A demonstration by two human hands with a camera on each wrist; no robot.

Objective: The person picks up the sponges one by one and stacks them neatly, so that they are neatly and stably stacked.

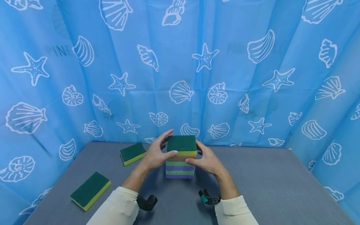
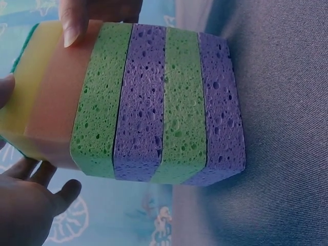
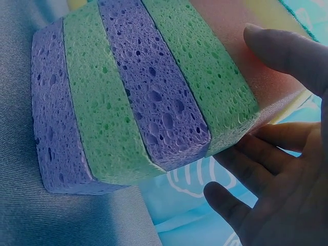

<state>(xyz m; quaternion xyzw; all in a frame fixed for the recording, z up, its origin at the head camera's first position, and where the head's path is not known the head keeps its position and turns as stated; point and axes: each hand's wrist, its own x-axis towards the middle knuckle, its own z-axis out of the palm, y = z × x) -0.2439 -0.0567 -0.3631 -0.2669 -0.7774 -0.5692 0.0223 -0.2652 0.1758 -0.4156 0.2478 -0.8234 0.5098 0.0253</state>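
Note:
A stack of sponges rises from the grey table, between both hands. On top lies a yellow sponge with a dark green scouring face point(image 1: 181, 143). Beneath it is an orange sponge point(image 2: 61, 97), and under that alternate porous green point(image 2: 102, 97) and purple point(image 3: 148, 87) sponges. My left hand point(image 1: 156, 154) holds the yellow sponge, its thumb on the front and fingers at the left side. My right hand point(image 1: 209, 159) grips the orange sponge, thumb on its front point(image 3: 277, 51) and fingers along the right side. Some fingertips are hidden behind the stack.
Two more yellow sponges with green scouring faces lie on the table's left, one farther back point(image 1: 132, 153) and one nearer point(image 1: 90, 190). A blue curtain with white shells and starfish point(image 1: 180, 93) encloses the grey table point(image 1: 270, 187). Dark bands point(image 1: 147, 203) sit at both wrists.

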